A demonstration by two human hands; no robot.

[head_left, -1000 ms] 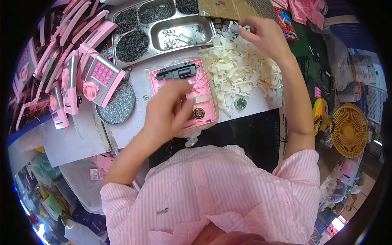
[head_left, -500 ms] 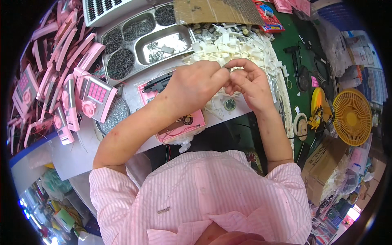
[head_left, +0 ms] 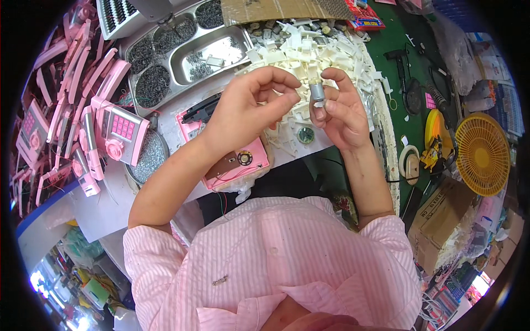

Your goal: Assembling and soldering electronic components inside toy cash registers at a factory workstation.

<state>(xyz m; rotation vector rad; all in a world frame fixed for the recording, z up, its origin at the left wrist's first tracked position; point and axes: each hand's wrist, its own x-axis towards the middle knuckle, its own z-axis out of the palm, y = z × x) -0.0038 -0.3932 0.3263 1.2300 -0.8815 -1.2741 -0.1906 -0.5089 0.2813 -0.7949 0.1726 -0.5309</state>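
Note:
My right hand holds up a small silver cylindrical motor between thumb and fingers, with a white piece at its lower end. Just left of it is my left hand, its thumb and index finger apart and nothing visible between them. Below my left forearm lies an opened pink plastic housing with thin wires and a black part, partly hidden by that arm. Behind both hands spreads a heap of white plastic parts. A small round green piece sits on the table edge below the motor.
A metal tray with compartments of small dark parts stands at the back left, a grey tool above it. Pink housings pile up at left, beside a round dish of tiny silver parts. A yellow basket is at right.
My hands have moved apart, the left one to the left with its fingers spread. The motor now shows in my right hand. A grey tool has appeared above the tray.

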